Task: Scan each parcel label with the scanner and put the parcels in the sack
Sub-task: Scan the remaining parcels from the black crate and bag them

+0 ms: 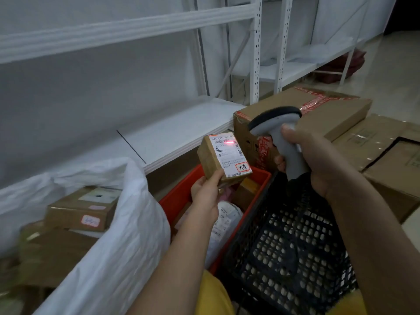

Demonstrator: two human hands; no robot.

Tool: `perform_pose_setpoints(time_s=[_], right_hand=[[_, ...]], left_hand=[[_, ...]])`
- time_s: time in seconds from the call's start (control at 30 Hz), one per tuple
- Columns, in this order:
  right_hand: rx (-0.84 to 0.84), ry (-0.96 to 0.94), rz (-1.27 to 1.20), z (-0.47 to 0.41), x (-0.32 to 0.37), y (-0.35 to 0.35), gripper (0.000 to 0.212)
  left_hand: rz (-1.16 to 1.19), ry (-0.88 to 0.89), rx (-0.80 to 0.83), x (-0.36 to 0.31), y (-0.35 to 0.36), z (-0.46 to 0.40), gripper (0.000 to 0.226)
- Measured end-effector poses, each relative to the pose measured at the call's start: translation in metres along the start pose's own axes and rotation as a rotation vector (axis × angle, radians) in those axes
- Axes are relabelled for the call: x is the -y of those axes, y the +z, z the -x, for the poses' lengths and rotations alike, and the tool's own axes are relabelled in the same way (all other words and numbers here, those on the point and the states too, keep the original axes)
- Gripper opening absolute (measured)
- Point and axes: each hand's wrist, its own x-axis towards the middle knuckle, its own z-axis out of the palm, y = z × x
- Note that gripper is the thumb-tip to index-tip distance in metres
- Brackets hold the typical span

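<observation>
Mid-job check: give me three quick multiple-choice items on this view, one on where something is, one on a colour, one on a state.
1. Where does the scanner's red line fall?
A. on the white sack
B. on the label of the held parcel
C. on the black crate

2. What colour is the bin below the held parcel?
A. red
B. blue
C. green

3. What is the right hand doing?
A. hanging open
B. pressing flat on a carton
C. gripping the scanner

Answers: 1 B, the red line crosses the label on the small parcel that the left hand holds. 2 A, the bin has a red wall. 3 C, the right hand wraps the scanner handle.
</observation>
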Motion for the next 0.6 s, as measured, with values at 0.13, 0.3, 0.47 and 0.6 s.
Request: perform_pose_setpoints(time_s=[0.13, 0.3, 0.47, 0.6], right_hand=[[-0.028, -0.029, 0.055, 0.025, 0.0, 0.013, 0.029], [0.019, -0.026, 0.093, 0.055, 0.009, 0.048, 0.033], [0.079, -0.017, 0.106, 0.074, 0.009, 0.087, 0.044], [0.137, 0.021, 0.113, 0.086, 0.002, 0.121, 0.041]], left_hand=[[-0.023, 0.155, -0.004, -0.032, -0.01, 0.039, 0.06], [-0.07, 0.324, -0.029, -0.085, -0.031, 0.098, 0.061], [-0.143, 0.505, -0.236, -0.136, -0.084, 0.133, 0.054], [-0.199, 0.584, -0.566, -0.164, -0.147, 0.148, 0.075]])
